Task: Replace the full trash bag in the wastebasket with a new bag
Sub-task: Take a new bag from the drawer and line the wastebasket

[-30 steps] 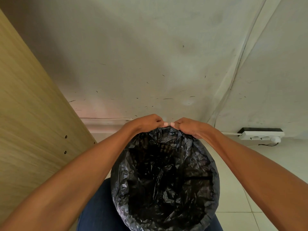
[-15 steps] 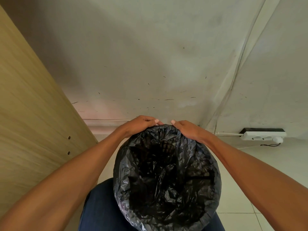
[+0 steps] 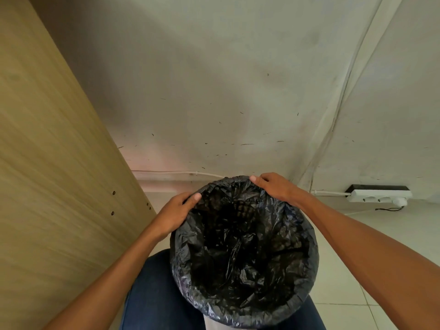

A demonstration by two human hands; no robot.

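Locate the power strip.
Head view, right side: the power strip lies at the foot of the wall, just right of the right hand gripping the far rim of the bag.

We count two hands at work, one left hand point(image 3: 175, 211) and one right hand point(image 3: 273, 186); one black trash bag point(image 3: 242, 246); one white power strip point(image 3: 378, 195) with one plug point(image 3: 400, 201); one wooden panel point(image 3: 47, 163).

Left hand point(image 3: 175, 216) and right hand point(image 3: 277, 190) are bare to the forearm; dark blue trousers point(image 3: 152, 296) cover 2 legs.
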